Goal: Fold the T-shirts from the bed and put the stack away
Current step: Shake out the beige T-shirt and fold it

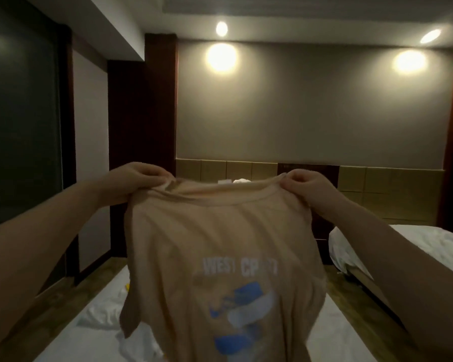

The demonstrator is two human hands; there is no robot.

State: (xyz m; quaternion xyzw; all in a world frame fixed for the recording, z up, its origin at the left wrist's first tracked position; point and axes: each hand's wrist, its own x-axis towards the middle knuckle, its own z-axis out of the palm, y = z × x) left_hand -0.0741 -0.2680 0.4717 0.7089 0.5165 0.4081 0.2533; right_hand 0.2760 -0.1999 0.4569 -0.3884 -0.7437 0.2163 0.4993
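A beige T-shirt [220, 244] with a blue and white print and the words "WEST COAST" hangs in the air in front of me, print facing me. My left hand [139, 178] pinches its left shoulder by the collar. My right hand [306, 186] pinches the right shoulder. The shirt hangs over the white bed [100, 333] below and hides most of it. A white crumpled piece of cloth [107, 309] lies on the bed at lower left, with something small and yellow [127, 286] beside it.
A second white bed [416, 244] stands to the right, across a strip of wooden floor [351, 301]. A padded headboard [377, 186] runs along the far wall. Dark glass panels [21, 113] and a wooden column [141, 126] are at left.
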